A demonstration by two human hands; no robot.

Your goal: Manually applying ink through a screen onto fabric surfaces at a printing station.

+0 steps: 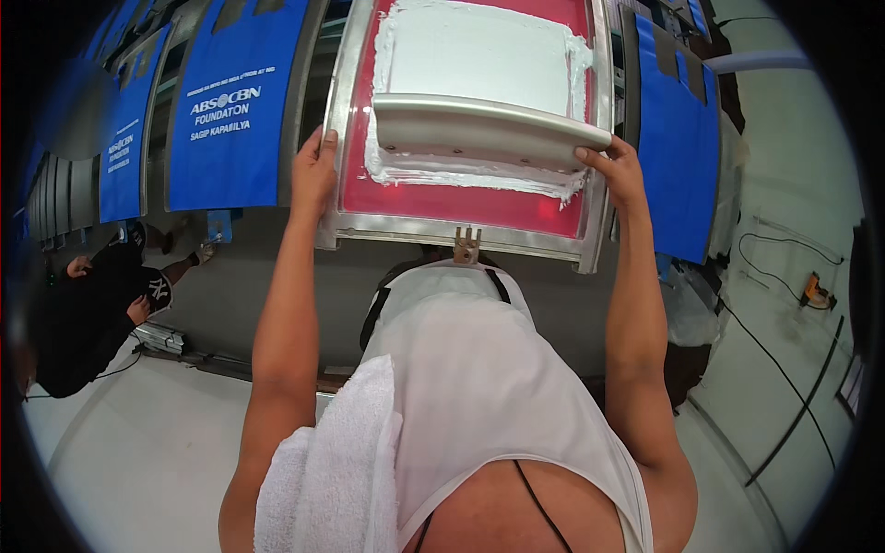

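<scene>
A metal-framed screen (332, 189) with pink mesh (457, 212) lies before me, thick white paste (475, 51) spread over its middle. A long silver squeegee or coater (475, 129) lies crosswise on the paste, with small bolts along it. My left hand (315, 166) is closed on the left rail of the frame, thumb on top. My right hand (613, 175) is closed on the right end of the silver tool, beside the right rail, thumb on its face. A small brass-coloured bracket (466, 243) sits at the frame's near edge. A white towel (323, 470) lies over my left shoulder.
Blue printed pallets (226, 170) flank the screen, with more on the right (673, 184). A person in black (78, 323) is at the left, hands visible apart from mine. An orange-and-black tool (816, 290) and cables (784, 373) lie on the pale floor at right.
</scene>
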